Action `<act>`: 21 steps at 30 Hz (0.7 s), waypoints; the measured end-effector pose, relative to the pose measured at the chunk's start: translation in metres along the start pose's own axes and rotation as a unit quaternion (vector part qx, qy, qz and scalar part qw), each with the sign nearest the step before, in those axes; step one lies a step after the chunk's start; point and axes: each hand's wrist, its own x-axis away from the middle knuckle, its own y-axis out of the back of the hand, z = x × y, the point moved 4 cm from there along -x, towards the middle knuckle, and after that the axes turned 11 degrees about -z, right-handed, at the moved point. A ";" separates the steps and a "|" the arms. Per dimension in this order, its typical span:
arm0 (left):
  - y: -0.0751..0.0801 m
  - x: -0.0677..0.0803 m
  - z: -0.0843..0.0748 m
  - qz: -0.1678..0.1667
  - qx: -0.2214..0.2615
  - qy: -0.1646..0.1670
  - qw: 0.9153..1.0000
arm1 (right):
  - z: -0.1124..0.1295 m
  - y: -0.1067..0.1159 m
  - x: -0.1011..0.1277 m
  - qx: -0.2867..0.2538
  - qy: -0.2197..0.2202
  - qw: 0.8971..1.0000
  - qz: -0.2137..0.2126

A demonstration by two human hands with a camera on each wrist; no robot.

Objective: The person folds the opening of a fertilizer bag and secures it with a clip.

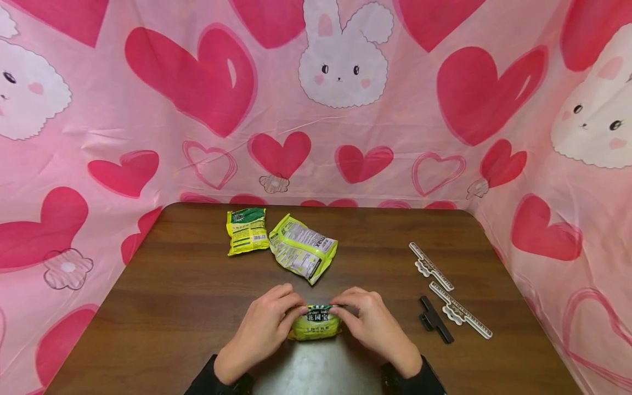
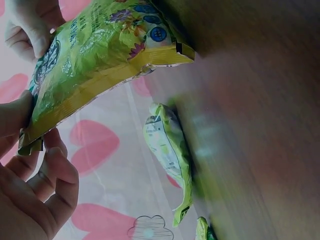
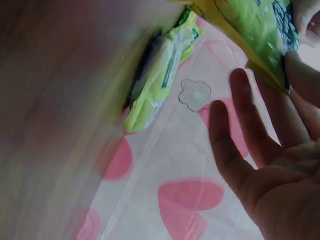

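Note:
A yellow-green plastic packet printed "Garden baby" stands upright at the near middle of the table, its upper edge pinched at both corners. My left hand holds the left corner between thumb and fingers. The right corner is pinched by my right hand. In the left wrist view the packet shows its flower-printed front and a yellow side seam. The right wrist view has the packet's corner under the thumb, with the outer fingers of my right hand spread away from it.
Behind the hands lie a yellow-and-green packet and a larger lime-and-grey pouch. To the right are two white ruler-like clips and a black clip. A pink heart-patterned cloth hangs around the brown table.

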 end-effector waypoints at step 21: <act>0.002 0.002 0.002 0.000 0.007 0.020 1.000 | -0.032 0.053 0.041 0.243 -0.173 0.954 0.033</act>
